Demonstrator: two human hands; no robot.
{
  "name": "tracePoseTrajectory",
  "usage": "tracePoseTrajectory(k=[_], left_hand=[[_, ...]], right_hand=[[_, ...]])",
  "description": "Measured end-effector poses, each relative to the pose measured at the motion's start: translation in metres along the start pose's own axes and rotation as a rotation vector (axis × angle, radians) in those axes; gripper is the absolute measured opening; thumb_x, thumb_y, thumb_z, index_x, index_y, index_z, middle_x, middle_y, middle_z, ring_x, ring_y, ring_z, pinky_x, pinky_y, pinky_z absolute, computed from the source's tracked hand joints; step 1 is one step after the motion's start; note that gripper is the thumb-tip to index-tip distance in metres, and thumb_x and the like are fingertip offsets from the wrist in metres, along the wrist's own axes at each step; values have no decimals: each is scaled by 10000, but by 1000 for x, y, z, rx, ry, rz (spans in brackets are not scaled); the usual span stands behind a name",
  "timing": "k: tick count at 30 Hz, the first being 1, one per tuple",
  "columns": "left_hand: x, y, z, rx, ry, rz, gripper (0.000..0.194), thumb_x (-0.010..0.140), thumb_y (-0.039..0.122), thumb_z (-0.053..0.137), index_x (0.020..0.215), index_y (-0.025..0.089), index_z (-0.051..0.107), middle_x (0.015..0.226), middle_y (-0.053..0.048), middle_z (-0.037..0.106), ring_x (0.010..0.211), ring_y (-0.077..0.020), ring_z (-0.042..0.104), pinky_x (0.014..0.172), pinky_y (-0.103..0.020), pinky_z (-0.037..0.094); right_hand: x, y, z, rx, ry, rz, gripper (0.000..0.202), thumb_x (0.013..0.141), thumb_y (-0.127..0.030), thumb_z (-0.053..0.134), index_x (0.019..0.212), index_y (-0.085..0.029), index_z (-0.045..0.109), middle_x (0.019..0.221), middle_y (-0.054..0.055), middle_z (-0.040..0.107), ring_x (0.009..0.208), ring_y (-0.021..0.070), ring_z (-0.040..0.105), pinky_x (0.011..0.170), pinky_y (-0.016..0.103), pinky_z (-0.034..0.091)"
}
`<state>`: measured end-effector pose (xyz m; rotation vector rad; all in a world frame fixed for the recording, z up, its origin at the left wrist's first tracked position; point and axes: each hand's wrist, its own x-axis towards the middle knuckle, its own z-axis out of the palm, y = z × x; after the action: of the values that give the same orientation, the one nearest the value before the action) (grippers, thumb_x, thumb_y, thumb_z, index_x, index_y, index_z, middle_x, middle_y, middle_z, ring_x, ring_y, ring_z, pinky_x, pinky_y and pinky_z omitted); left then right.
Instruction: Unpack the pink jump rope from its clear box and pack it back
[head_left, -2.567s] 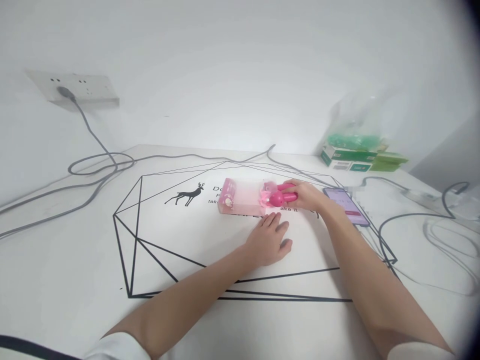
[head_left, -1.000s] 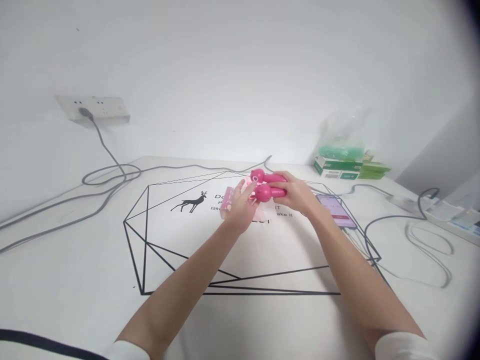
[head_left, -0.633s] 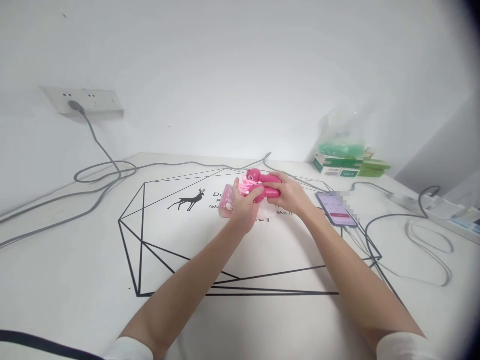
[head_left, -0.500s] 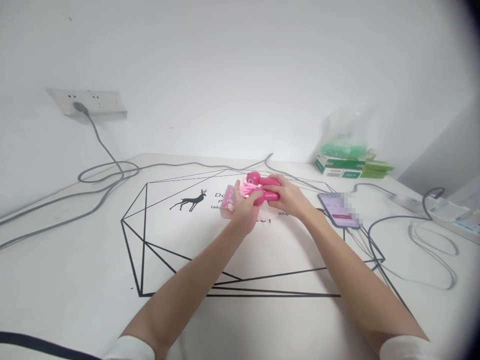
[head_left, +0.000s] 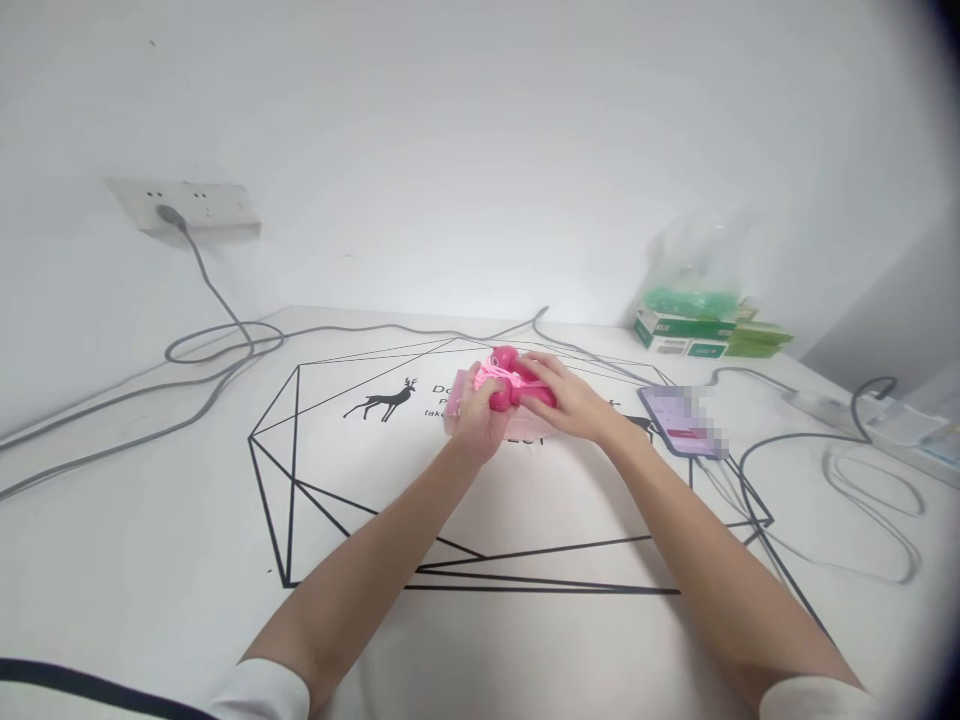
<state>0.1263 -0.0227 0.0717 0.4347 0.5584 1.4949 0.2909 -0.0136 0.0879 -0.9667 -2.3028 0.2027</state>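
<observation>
Two dark pink handles with rounded heads lie side by side, with a light pink cord bundled at their left end. My left hand is closed on the left end of the handles and the cord. My right hand lies over the right ends of the handles, its fingers wrapped round them. Under and beside my left hand is a clear and pink box, partly hidden by the hands. All of this is above the white mat with black lines and a deer print.
A phone lies right of my right hand. Green and white boxes with a plastic bag on top stand at the back right. Grey cables run along the back and both sides. A wall socket is at the left.
My right hand's fingers have come down further over the handles. The cord bundle now reaches further right between the handles. The view has shifted slightly.
</observation>
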Motion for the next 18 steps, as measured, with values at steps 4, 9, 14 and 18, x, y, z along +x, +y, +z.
tracePoseTrajectory(k=[4,9,14,18], left_hand=[[3,3,-4,21,-2,23,756,714,-13,598,1392,250,393,918,-4,607,841,-133,627,871,-364,540],[8,12,-9,103,-181,73,739,698,27,642,1358,263,409,988,-12,627,928,-141,619,918,-376,516],[15,19,-14,197,-292,73,699,684,40,665,1307,278,456,916,20,616,856,-110,611,874,-316,500],[19,27,-18,273,-362,49,675,665,43,670,1267,295,495,900,32,602,812,-97,595,830,-289,492]], right_hand=[[4,1,12,127,147,65,456,1016,-365,308,1435,-267,460,1459,85,476,1346,230,454,1133,431,362],[9,-2,20,326,356,279,493,956,-376,462,1423,-221,495,1441,92,532,1332,245,480,1142,445,338],[11,-13,15,658,332,535,528,874,-473,604,1311,-178,609,1357,99,612,1235,274,571,1064,421,425],[11,-19,9,787,253,495,485,859,-535,615,1193,-189,676,1212,79,695,1103,256,636,959,384,489]])
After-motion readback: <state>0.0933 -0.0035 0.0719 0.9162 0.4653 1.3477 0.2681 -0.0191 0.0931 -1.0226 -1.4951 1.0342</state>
